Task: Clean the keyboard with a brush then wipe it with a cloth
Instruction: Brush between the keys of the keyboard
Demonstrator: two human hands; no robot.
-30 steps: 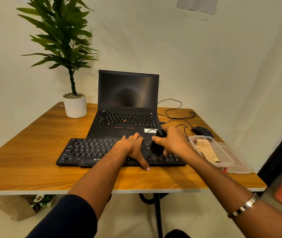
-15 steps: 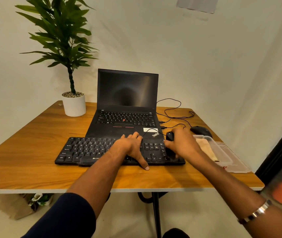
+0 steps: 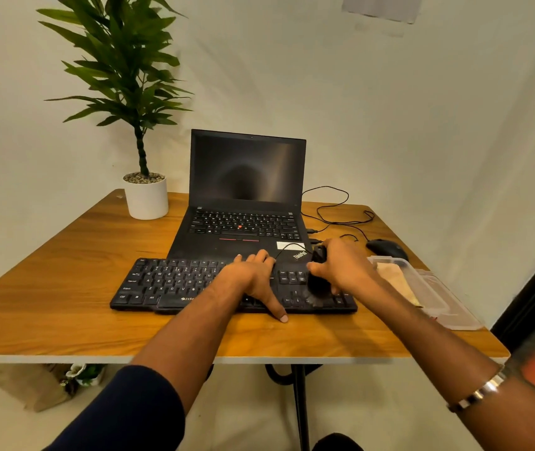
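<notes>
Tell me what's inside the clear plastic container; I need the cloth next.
A folded beige cloth lies inside the clear plastic container. The right hand and forearm cover its near end.

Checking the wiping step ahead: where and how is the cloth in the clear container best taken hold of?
Judging by its pose, pinch the cloth at its far, upper end, coming straight down from above. It lies flat inside the open clear container right of the keyboard, whose walls block a sideways approach. The right hand now holds the brush, so it would need setting down first.
</notes>
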